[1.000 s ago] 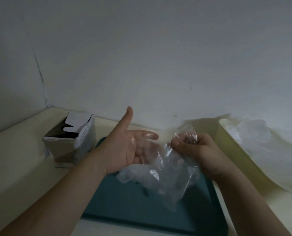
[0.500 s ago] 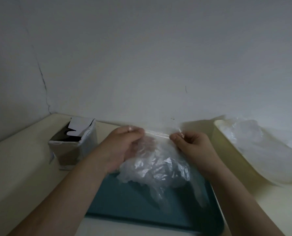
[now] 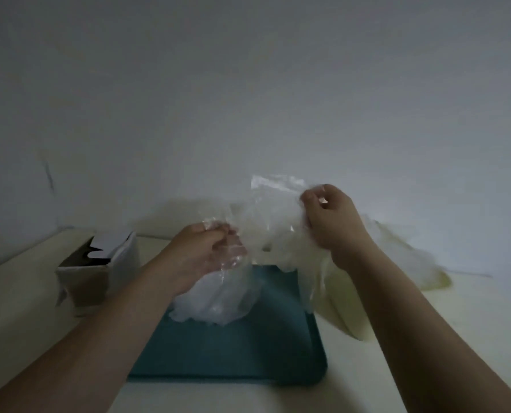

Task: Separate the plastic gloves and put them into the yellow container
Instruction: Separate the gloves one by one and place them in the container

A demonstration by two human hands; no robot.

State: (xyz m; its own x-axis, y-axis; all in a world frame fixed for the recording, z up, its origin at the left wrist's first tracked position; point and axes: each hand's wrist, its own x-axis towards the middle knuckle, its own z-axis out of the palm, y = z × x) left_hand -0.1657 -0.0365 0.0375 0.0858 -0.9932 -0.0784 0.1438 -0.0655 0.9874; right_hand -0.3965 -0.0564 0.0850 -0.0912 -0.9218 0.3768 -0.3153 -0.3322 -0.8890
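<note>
My right hand [image 3: 330, 219] is raised and pinches the cuff of a single clear plastic glove [image 3: 273, 216], which hangs down in front of the wall. My left hand [image 3: 202, 253] sits lower and grips the top of a crumpled bunch of clear plastic gloves [image 3: 218, 299] that rests on a teal tray [image 3: 248, 356]. The single glove is stretched away from the bunch. The yellow container [image 3: 349, 311] stands to the right, mostly hidden behind my right forearm, with clear gloves [image 3: 397, 248] piled in it.
An open cardboard box [image 3: 96, 272] with a white flap stands on the cream table at the left of the tray. A pale wall rises close behind everything.
My right hand has lifted up and to the right, pulling one glove out of the bunch. My left hand has closed on the bunch and stayed low over the tray.
</note>
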